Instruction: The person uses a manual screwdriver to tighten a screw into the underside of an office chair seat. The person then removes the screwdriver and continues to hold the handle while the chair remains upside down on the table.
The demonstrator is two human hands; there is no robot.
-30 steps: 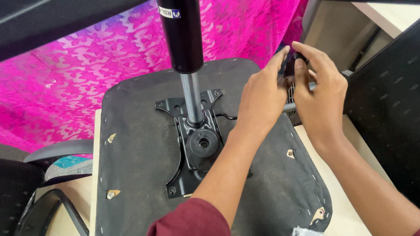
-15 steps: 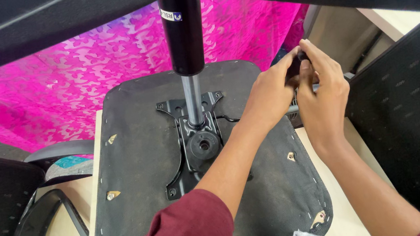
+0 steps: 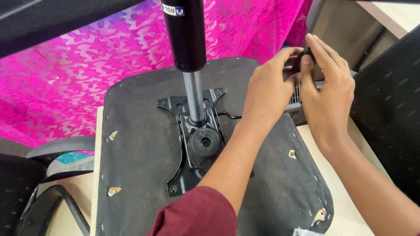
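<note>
Pink patterned cloth point(image 3: 76, 77) (brightly lit) behind.

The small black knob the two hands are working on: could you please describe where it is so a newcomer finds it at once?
Start at the upturned seat base. At its right edge, left hand and right hand meet on a metal lever. The black knob sits there, unlike the round hub mid-plate.

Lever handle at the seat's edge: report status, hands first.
Left hand and right hand both gripping the black lever handle. Upturned seat base flat on the table. Gas cylinder upright, clear of the hands.
</note>
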